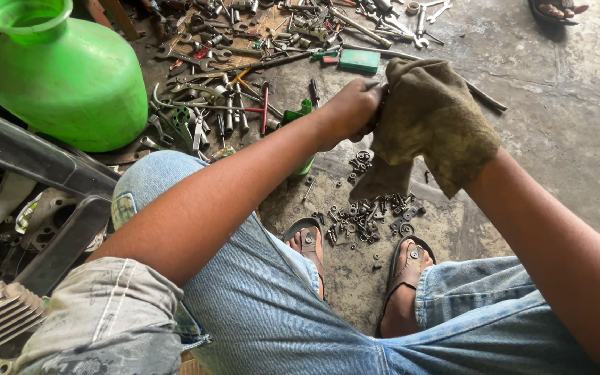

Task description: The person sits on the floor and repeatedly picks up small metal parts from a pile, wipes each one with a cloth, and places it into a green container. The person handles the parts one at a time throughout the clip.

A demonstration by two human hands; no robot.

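Observation:
My left hand (pixel 352 109) is closed against the edge of a dirty olive-brown rag (pixel 432 128), held up over the floor in front of my knees. My right hand is hidden under that rag, which drapes over it down to the wrist; only the right forearm shows. What the rag wraps, if anything, is hidden. Below the rag a pile of small nuts, bolts and washers (pixel 369 219) lies on the concrete between my sandalled feet.
A big green plastic pot (pixel 64 76) stands at the left. Several spanners, sockets and screwdrivers (pixel 244 62) litter the floor beyond it, with a green box (pixel 359 60). Engine parts (pixel 1 305) sit at lower left. Another person's foot (pixel 557 10) shows at top right.

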